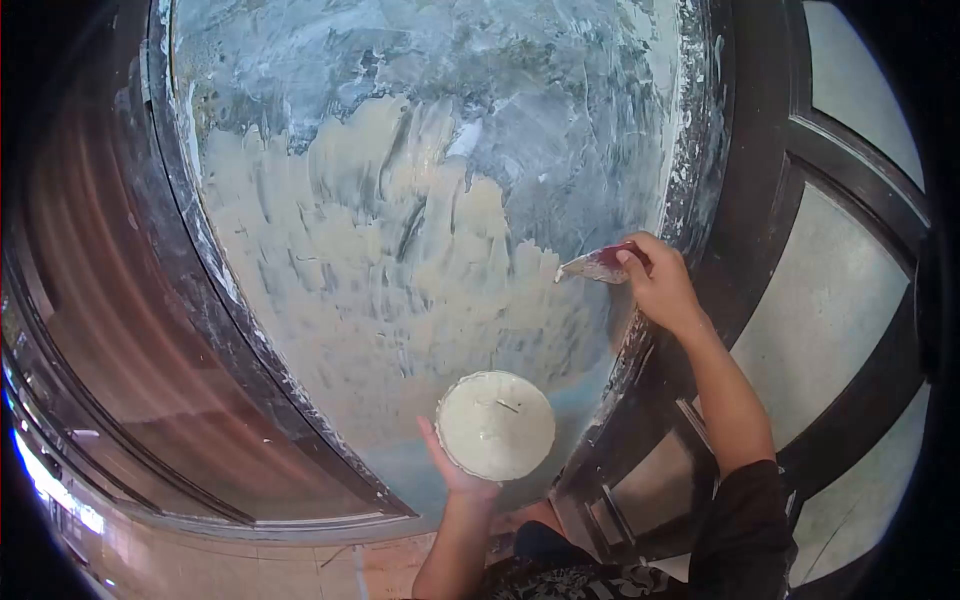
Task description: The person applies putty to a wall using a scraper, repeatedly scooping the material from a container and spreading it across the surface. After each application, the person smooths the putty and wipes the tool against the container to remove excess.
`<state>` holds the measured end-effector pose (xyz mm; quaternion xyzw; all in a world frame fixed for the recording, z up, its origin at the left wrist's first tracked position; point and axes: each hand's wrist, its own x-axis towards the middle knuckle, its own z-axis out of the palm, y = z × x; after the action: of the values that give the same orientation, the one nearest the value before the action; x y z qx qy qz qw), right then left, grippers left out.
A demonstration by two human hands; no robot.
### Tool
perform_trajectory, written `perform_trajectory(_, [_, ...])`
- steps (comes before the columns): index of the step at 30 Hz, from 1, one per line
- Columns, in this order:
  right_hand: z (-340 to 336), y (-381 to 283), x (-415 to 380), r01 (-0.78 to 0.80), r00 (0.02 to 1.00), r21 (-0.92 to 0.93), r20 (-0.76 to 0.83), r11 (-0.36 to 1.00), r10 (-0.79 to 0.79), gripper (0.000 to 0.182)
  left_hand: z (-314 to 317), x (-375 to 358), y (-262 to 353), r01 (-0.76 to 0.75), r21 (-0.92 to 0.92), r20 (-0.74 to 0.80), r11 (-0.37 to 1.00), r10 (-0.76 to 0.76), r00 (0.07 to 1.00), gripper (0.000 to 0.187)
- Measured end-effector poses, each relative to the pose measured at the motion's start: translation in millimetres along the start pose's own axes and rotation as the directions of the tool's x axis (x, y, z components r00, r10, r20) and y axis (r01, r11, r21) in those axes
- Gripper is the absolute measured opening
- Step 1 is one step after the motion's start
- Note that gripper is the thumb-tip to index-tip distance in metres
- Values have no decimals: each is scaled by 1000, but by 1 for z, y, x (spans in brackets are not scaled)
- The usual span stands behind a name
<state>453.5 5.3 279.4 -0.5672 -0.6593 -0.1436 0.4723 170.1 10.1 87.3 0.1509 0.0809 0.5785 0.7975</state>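
Observation:
My right hand [655, 280] grips a putty knife [600, 265] by its dark red handle, its blade pointing left. A dab of pale putty sits at the blade's tip, close to the wall [570, 120]; whether it touches cannot be made out. Low in the view, my left hand [460, 468] holds up a round tub [495, 425] from its left side and below. Cream putty fills the tub, with a small mark on its surface. Cream putty [350, 240] also covers the lower and middle wall in rough strokes, while blue-grey patches show above.
Dark frames [215, 270] splashed with white border the wall on both sides. At right stands a dark wooden panel door [800, 300] with pale panels. A brown glossy panel [170, 330] is on the left. Tiled floor [230, 560] shows at the bottom left.

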Motion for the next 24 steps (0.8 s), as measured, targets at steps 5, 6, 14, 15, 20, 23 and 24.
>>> perform_trajectory(5, [-3, -2, -4, -95, 995, 134, 17, 986, 93, 16, 1, -6, 5, 23, -26, 21, 999, -23, 1000, 92])
perform_trajectory(6, [-4, -2, -6, -97, 995, 120, 30, 988, 94, 16, 2, -8, 6, 37, -46, 35, 998, -35, 999, 93])
perform_trajectory(14, [0, -1, -2, -41, 998, 85, -40, 995, 45, 13, -6, -14, 9, 71, -70, 8, 995, -70, 997, 95])
perform_trajectory(15, [-2, -1, -3, -41, 998, 78, -46, 996, 45, 13, -6, -15, 9, 58, -71, 28, 996, -56, 998, 95])
perform_trajectory(20, [6, 0, -12, 7, 1000, 38, -15, 999, -7, 13, -2, -24, 10, 13, -66, -4, 998, -13, 1000, 93])
perform_trajectory(23, [7, -1, -8, 36, 998, 3, -58, 999, -36, 14, 1, -27, 10, 44, -88, 40, 995, -41, 998, 92])
perform_trajectory(24, [5, -2, -5, 36, 998, 3, -61, 999, -35, 14, 1, -27, 10, 45, -86, 42, 995, -41, 998, 92])
